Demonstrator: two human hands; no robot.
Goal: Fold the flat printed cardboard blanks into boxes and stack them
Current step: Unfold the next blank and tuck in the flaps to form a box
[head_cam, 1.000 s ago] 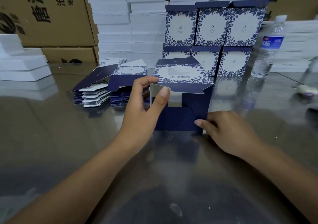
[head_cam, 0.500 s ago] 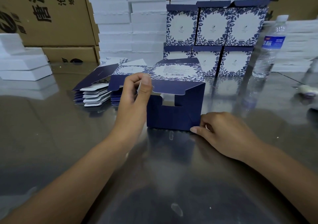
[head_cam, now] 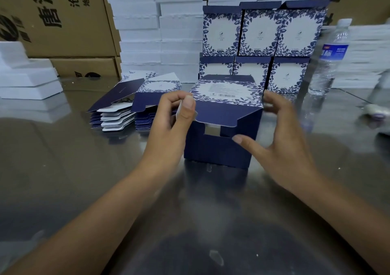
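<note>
Left hand (head_cam: pixel 175 125) pinches the side flap (head_cam: pixel 179 110) of the box (head_cam: pixel 217 150); right hand (head_cam: pixel 282 139) is spread wide; steady the wall, tuck squarely.

Packing workshop (steel table (head_cam: pixel 63 169)): stacked shipping cartons (head_cam: pixel 63 21), foam trays (head_cam: pixel 137 32).

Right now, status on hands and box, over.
Left hand pinches box at its left edge. Right hand open, spread at its right side. Lid flap untucked. Water bottle apart, right.
</note>
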